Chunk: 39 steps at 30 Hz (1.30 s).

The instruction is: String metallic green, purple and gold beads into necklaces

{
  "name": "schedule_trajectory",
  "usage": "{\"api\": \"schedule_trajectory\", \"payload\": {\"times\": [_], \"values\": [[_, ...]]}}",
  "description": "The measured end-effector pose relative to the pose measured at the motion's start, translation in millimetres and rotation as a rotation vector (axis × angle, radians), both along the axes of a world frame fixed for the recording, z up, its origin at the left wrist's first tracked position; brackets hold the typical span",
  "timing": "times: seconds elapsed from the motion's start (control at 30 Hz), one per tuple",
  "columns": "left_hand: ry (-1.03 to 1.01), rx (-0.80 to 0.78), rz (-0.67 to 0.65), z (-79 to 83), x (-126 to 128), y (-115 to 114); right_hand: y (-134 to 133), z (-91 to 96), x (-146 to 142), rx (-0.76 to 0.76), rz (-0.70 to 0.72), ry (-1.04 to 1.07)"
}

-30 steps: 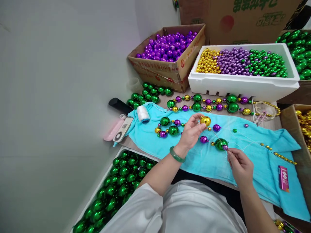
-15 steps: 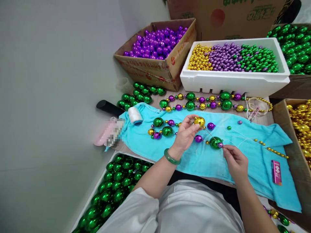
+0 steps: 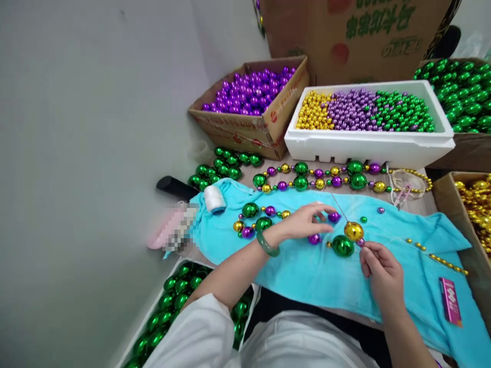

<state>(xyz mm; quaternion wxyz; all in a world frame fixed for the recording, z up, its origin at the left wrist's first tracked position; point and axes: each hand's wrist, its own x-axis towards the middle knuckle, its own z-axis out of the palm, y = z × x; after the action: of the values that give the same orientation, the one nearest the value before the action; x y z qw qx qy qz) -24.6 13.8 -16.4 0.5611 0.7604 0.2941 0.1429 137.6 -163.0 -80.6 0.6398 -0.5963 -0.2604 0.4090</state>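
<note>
At the L end of the counter [image 3: 422, 205], a black handle [image 3: 174, 187] pokes out by the blue towel [image 3: 307, 278], w/ a thread spool [image 3: 214, 198] on it & a batch of green balls [image 3: 180, 286] nearer the person. Next, a short beaded strand [image 3: 250, 209] on the towel, partly hidden by the L hand [image 3: 306, 222]: fingers spread, a bit bent, near a purple ball [image 3: 334, 217]. Then the gold ball [image 3: 353, 231] on the needle [image 3: 339, 205], just beside the big green ball [image 3: 342, 246]; can't tell if they touch. R hand [image 3: 384, 269]: fingers pinching the needle's lower end, right by the small purple bead [image 3: 360, 243]. Further R, a row of gold beads [image 3: 441, 259], pink packet [image 3: 450, 301] on the towel, & a carton [image 3: 458, 220] w/ gold balls.
</note>
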Motion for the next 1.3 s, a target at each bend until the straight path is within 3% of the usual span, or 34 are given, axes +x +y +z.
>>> {"api": "schedule_trajectory", "payload": {"times": [0.1, 0.2, 0.27, 0.33, 0.53, 0.7, 0.83, 1.07, 1.2, 1.3], "values": [[0.136, 0.348, 0.194, 20.4, 10, 74, 1, -7.3, 15, 0.01, -0.042, 0.034], [0.181, 0.61, 0.349, 42.5, 43, 145, 5, -10.6, 25, 0.043, -0.099, 0.058], [0.19, 0.729, 0.375, 51.4, 76, 179, 9, -9.8, 30, 0.054, -0.135, 0.061], [0.171, 0.78, 0.352, 54.7, 115, 199, 13, -8.3, 35, 0.06, -0.164, 0.049], [0.194, 0.775, 0.07, 48.1, 237, 202, 22, 1.0, 50, 0.068, -0.218, -0.024], [0.347, 0.783, 0.069, 38.6, 298, 201, 34, 5.9, 63, 0.038, -0.239, 0.026], [0.407, 0.762, 0.009, 37.6, 312, 206, 38, 4.8, 70, 0.023, -0.251, 0.061], [0.5, 0.823, -0.255, 46.7, 314, 219, 37, -2.0, 74, 0.025, -0.272, 0.082], [0.483, 0.819, -0.223, 44.5, 316, 221, 38, -3.7, 76, 0.011, -0.285, 0.091], [0.328, 0.741, -0.141, 45.4, 309, 218, 38, -3.0, 79, 0.007, -0.308, 0.091]]}}
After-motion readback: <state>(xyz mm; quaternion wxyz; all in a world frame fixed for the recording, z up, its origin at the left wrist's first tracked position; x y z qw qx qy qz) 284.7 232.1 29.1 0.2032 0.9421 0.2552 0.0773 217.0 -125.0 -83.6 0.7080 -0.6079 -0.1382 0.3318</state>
